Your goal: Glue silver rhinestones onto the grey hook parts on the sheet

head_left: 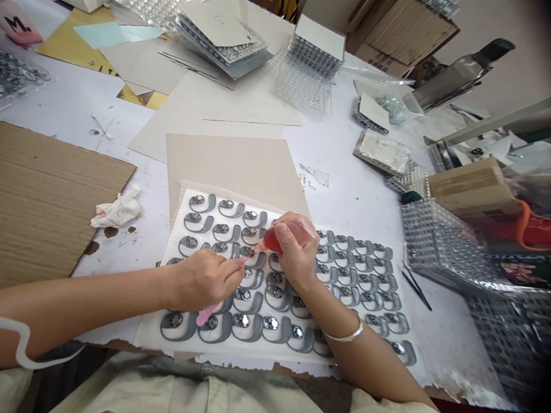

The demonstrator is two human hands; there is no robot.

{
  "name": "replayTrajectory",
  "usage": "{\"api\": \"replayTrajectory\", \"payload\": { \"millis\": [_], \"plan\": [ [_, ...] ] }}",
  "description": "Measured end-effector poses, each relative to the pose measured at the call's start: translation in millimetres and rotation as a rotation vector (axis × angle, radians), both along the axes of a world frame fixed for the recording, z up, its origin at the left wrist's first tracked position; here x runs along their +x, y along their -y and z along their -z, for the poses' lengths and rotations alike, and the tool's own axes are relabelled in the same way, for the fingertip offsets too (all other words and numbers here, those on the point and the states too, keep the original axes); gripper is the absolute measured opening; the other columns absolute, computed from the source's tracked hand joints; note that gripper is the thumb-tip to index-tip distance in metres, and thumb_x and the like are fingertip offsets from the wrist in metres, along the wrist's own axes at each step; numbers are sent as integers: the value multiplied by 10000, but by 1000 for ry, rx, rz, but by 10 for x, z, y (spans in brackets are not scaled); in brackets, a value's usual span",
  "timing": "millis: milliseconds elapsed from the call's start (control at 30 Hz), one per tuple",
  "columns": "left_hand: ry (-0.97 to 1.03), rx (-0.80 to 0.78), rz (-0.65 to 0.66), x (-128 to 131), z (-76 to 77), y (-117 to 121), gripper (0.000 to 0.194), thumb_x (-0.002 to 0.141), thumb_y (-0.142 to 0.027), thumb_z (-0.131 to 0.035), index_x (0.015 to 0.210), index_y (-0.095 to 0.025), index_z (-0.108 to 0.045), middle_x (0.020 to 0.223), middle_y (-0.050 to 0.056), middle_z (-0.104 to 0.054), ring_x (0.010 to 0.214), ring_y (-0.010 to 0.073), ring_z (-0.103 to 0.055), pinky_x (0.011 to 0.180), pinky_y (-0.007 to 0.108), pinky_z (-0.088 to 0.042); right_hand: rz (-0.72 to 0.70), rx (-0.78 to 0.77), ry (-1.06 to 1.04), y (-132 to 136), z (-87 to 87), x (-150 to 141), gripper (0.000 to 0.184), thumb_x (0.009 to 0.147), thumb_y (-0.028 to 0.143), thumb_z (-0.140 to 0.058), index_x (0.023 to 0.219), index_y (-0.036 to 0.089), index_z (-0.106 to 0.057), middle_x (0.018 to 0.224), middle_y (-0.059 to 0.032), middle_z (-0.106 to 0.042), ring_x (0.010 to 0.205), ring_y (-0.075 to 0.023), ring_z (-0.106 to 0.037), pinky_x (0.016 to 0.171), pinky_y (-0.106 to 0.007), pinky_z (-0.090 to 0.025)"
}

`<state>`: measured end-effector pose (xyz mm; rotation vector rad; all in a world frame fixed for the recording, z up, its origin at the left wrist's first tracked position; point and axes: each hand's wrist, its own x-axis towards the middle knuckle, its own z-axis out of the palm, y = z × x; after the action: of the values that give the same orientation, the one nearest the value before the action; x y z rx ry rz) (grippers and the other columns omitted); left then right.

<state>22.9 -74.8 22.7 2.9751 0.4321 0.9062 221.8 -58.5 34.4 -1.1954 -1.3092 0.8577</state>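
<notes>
A clear sheet (185,206) lies before me, covered with rows of grey curved pieces, each set with a shiny round stone (241,320). My left hand (206,280) is closed on a thin pink stick (207,313), its tip reaching toward a stone near the sheet's middle. My right hand (295,241) is wrapped round a small red squeeze bottle (272,240), nozzle pointing left at the same spot. A silver bangle (344,335) sits on my right wrist.
Brown cardboard (47,201) lies left, with a crumpled tissue (117,211) beside it. Grey card sheets (232,160) lie behind the work. Trays of stones (447,246) stack at the right, tweezers (416,285) beside them. More bubble trays (305,74) and boxes stand at the back.
</notes>
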Motion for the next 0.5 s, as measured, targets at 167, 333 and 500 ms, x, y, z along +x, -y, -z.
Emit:
{"api": "replayTrajectory", "payload": {
  "millis": [167,333,500],
  "plan": [
    [-2,-5,6,3,12,-15,226,828,13,-416,931,-25,-614,890,143,-712,550,152,-631,388,267,-520,6,25,47,-6,-14,-2,252,817,389,-647,666,197,-581,558,17,-568,550,-132,-583,473,-255,-469],
    [15,-25,7,-4,28,-18,205,843,-1,-427,939,-28,-606,893,144,-711,590,153,-650,414,258,-543,29,59,55,-7,-10,-10,242,816,377,-651,663,201,-586,574,14,-561,590,-134,-583,503,-259,-470],
    [22,-37,17,0,27,-25,194,835,0,-438,939,-19,-600,887,151,-709,596,161,-658,429,261,-553,50,74,60,-1,-11,-8,249,819,382,-648,663,199,-586,605,11,-563,577,-132,-582,506,-272,-471]
  ]
}}
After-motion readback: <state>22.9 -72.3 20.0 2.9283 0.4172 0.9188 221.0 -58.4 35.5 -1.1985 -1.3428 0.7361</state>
